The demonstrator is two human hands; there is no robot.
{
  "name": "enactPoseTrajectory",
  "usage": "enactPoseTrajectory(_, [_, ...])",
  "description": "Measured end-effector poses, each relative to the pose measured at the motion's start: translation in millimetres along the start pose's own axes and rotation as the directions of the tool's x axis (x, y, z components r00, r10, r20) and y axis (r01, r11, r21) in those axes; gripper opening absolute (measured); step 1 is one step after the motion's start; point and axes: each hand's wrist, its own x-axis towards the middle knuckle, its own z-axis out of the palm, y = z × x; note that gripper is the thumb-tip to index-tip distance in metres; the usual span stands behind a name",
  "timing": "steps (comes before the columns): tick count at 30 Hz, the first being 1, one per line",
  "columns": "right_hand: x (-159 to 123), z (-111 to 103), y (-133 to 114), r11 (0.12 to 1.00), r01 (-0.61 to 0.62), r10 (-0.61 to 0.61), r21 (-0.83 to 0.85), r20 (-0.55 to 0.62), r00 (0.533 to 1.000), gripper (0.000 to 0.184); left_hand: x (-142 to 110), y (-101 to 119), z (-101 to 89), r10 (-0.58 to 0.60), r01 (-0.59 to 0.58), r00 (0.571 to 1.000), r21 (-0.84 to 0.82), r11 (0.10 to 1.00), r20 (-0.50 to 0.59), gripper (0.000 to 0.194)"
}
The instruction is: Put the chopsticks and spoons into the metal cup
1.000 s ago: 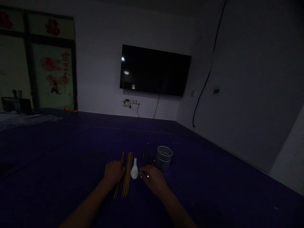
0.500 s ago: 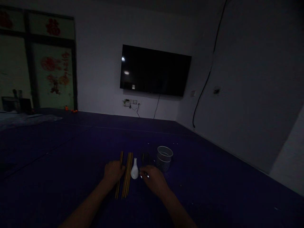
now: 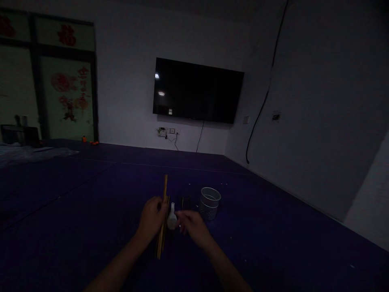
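Note:
The room is dim. My left hand (image 3: 152,219) is closed on a pair of wooden chopsticks (image 3: 165,188), lifted so their far ends rise above the dark blue floor mat (image 3: 91,211). More chopsticks (image 3: 160,247) lie on the mat under that hand. A white ceramic spoon (image 3: 172,219) lies between my hands. My right hand (image 3: 191,227) rests just right of the spoon with its fingers curled; whether it holds anything is hidden. A grey perforated metal cup (image 3: 209,202) stands right of it, with dark utensils (image 3: 185,201) lying beside the cup.
A dark wall-mounted screen (image 3: 197,90) hangs on the far wall above a power outlet (image 3: 168,131) with cables. A glass door with red paper decorations (image 3: 68,95) is at the left. A black cable (image 3: 264,93) runs down the right wall.
My left hand has lifted one pair of chopsticks off the mat and shifted right toward the spoon. My right hand has stayed beside the spoon.

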Motion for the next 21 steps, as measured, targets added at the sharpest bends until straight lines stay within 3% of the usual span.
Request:
enactPoseTrajectory(3, [-0.4, 6.6, -4.5, 0.983, -0.043, 0.041, 0.178, 0.016, 0.999, 0.064, -11.7, 8.5, 9.1, 0.149, -0.154, 0.987, -0.074, 0.985, -0.063, 0.028])
enactPoseTrajectory(7, [-3.1, 7.2, -14.5, 0.972, -0.044, 0.056, 0.233, -0.044, 0.998, 0.063, -23.0, 13.4, 19.5, 0.334, -0.339, 0.94, -0.082, 0.937, -0.07, 0.027])
enactPoseTrajectory(13, [-8.5, 6.4, -34.2, 0.978, 0.058, -0.014, 0.199, -0.214, 0.977, 0.056, -32.2, 19.5, 22.5, 0.506, -0.514, 0.855, -0.06, 0.856, -0.115, 0.022])
enactPoseTrajectory(17, [-12.8, 6.7, -42.6, 0.986, 0.133, -0.098, 0.099, -0.298, 0.95, 0.052, -36.8, 23.2, 19.4, 0.553, -0.565, 0.82, -0.056, 0.823, -0.149, 0.019])
enactPoseTrajectory(21, [-19.3, -1.7, -45.1, 0.982, 0.182, -0.186, -0.05, -0.414, 0.891, 0.047, -40.6, 24.5, 17.6, 0.607, -0.615, 0.779, 0.002, 0.789, -0.157, 0.017])
